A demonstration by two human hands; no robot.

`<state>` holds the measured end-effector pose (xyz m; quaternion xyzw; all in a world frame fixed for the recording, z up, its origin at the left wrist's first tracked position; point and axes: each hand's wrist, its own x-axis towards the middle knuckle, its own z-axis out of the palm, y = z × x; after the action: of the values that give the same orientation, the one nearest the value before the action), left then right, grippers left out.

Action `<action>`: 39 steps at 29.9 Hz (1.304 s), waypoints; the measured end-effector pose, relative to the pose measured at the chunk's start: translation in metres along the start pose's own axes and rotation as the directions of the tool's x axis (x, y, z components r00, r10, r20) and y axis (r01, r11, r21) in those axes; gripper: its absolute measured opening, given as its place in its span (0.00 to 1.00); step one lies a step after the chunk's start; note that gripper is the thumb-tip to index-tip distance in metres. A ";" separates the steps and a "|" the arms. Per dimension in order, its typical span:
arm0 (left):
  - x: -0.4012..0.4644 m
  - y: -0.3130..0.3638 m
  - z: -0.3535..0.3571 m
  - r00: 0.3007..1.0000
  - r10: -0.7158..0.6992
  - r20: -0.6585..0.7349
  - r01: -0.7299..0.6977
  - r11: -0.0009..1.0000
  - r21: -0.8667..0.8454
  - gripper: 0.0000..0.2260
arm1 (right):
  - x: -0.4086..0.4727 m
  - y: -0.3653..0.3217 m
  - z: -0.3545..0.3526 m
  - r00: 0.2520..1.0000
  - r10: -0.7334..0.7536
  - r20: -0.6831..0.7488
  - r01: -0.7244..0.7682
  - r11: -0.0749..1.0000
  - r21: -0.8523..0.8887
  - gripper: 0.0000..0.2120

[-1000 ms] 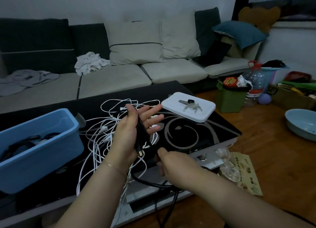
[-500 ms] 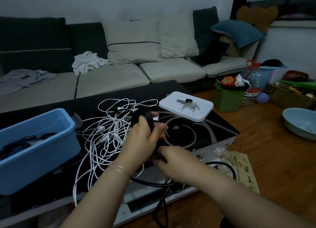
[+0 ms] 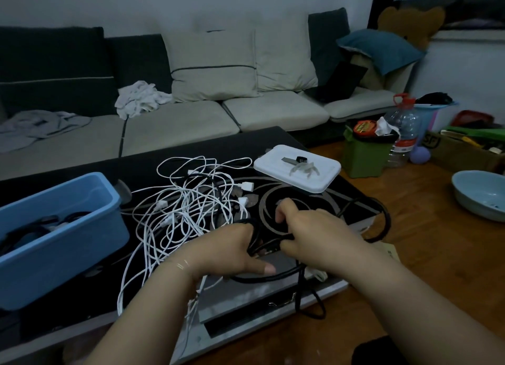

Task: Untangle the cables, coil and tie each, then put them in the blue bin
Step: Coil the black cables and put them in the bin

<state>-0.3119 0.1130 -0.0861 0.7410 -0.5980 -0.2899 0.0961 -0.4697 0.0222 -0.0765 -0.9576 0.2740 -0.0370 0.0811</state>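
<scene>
A black cable [image 3: 382, 217] runs between both hands over the near edge of the black glass table [image 3: 300, 200]. My left hand [image 3: 232, 251] grips loops of it, thumb stretched out to the right. My right hand [image 3: 311, 230] grips the same cable just beside it, fingers curled down. One wide loop swings out past the table's right corner, and more of it hangs below the edge. A tangle of white cables [image 3: 188, 200] lies on the table behind my hands. The blue bin [image 3: 62, 244] stands at the left with dark coiled cables inside.
A white lid [image 3: 297, 170] with small ties and a dark item on it sits at the table's back right. On the wooden floor to the right are a green box [image 3: 363, 157], a water bottle [image 3: 401, 129] and a pale bowl [image 3: 481, 198]. A sofa [image 3: 177, 124] runs behind the table.
My left hand dropped from raised and open to low over the table edge, gripping the black loops. My right hand moved up beside it, and a cable loop swung out to the right.
</scene>
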 end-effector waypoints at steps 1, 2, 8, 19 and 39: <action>-0.001 -0.001 -0.001 0.998 0.024 0.056 -0.017 0.993 -0.117 0.17 | 0.000 0.001 0.000 1.000 -0.014 -0.004 0.014 1.000 0.020 0.16; -0.003 -0.001 -0.001 0.993 0.055 0.108 -0.031 0.976 -0.215 0.14 | 0.000 0.001 0.000 1.000 -0.026 -0.006 0.026 0.999 0.044 0.17; -0.006 -0.005 0.000 0.926 0.171 0.336 -0.074 0.957 -0.281 0.11 | 0.001 0.005 0.006 0.994 -0.108 0.020 0.107 0.993 0.048 0.18; -0.007 -0.018 -0.005 0.735 0.671 0.094 -0.160 0.307 -0.938 0.15 | 0.002 0.020 -0.004 0.980 -0.107 0.171 0.024 0.904 0.428 0.15; 0.000 -0.016 -0.022 0.843 0.393 -0.367 -0.258 -0.303 -0.917 0.24 | 0.001 0.021 0.022 0.806 0.267 0.529 -0.206 0.963 -0.173 0.49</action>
<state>-0.2862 0.1124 -0.0760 0.1851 -0.3413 -0.6307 0.6719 -0.4768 0.0072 -0.1016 -0.8892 0.3581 0.2633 0.1087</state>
